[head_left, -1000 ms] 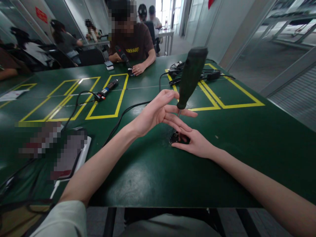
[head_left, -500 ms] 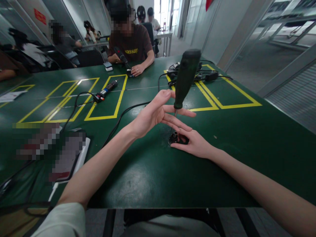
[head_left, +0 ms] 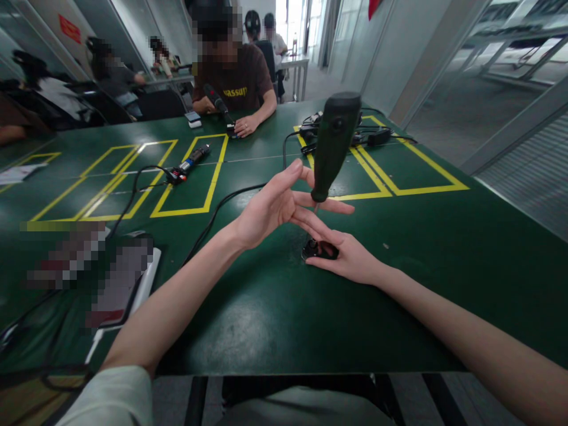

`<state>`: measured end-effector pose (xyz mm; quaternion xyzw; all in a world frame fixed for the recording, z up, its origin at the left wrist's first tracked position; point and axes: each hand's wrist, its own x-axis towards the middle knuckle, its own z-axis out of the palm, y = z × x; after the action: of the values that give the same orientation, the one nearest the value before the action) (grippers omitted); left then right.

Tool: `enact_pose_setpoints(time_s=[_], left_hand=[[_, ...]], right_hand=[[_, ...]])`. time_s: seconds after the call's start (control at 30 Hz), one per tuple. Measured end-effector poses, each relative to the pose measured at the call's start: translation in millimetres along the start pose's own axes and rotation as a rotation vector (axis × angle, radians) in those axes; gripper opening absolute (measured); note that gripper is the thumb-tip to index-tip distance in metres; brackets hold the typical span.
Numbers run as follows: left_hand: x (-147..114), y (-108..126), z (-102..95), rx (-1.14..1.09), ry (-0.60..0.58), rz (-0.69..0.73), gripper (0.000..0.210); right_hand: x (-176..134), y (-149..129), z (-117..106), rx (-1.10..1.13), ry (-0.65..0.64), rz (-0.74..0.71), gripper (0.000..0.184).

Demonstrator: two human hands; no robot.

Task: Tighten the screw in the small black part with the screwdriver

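Note:
A dark green screwdriver (head_left: 336, 139) stands point down, its handle leaning right at the top. My left hand (head_left: 273, 207) reaches to it from the left, fingers stretched past the lower handle and shaft, which they appear to steady between them. The thumb points up beside the handle, apart from it. Below, my right hand (head_left: 355, 260) lies on the table, with thumb and fingers pinching a small glossy black part (head_left: 327, 251). A small upright piece shows at the part's left end. The screwdriver's tip is hidden by my left fingers, so I cannot tell whether it touches the part.
On the green table (head_left: 248, 313) lie two phones, one a white-edged phone (head_left: 122, 281), at left. A black corded tool (head_left: 190, 163) lies farther back. Black cables and adapters (head_left: 373, 135) sit in yellow-taped boxes at back right. Opposite, a person (head_left: 239, 83) handles a similar tool.
The screwdriver has turned a little and its handle sits slightly lower, with a round mark now showing on it. Both hands have barely moved.

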<state>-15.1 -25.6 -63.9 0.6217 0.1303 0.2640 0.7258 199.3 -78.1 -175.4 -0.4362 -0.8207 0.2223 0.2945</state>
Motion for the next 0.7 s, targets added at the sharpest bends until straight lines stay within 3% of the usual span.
enact_pose_setpoints(time_s=[0.2, 0.43, 0.7], left_hand=[[-1.7, 2.4, 0.5, 0.070, 0.013, -0.029, 0.076], [-2.1, 2.6, 2.0, 0.127, -0.001, 0.021, 0.067], [-1.4, 4.8, 4.1, 0.199, 0.119, 0.066, 0.069]], right_hand=[[0.5, 1.0, 0.5, -0.027, 0.011, -0.002, 0.035], [1.4, -1.8, -0.1, -0.030, -0.009, 0.017, 0.032], [0.9, 0.4, 1.2, -0.051, -0.002, 0.021, 0.039]])
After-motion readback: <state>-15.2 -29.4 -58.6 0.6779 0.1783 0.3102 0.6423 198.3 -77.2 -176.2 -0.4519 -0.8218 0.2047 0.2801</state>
